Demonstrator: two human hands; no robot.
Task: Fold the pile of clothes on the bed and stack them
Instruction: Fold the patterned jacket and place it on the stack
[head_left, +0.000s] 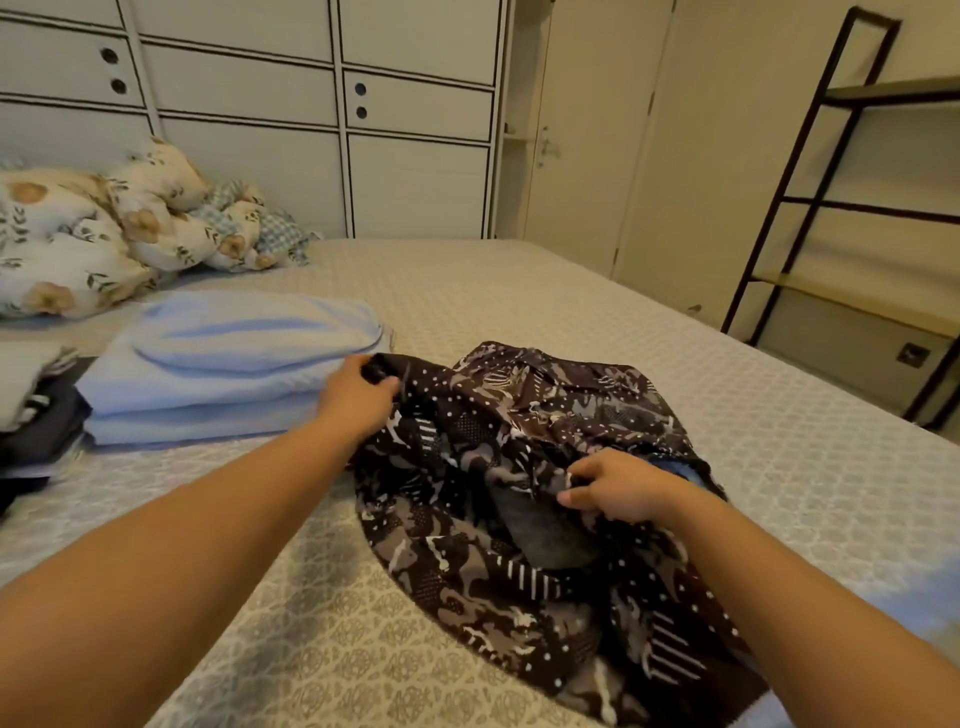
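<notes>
Bed (519, 291) bears a crumpled dark patterned garment (519, 426) (dots, stripes), both hands (358, 389) (618, 486) gripping it.

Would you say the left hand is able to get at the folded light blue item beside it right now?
Probably yes: the left hand sits right beside the light blue item with nothing between them, though it must first release the patterned garment.

From my feed I see two bare forearms running up from the bottom edge, with no sleeves on them anywhere in view. My left hand (358, 395) and right hand (618, 488) are bare too; I make out no glove, ring, watch or band at either wrist.
</notes>
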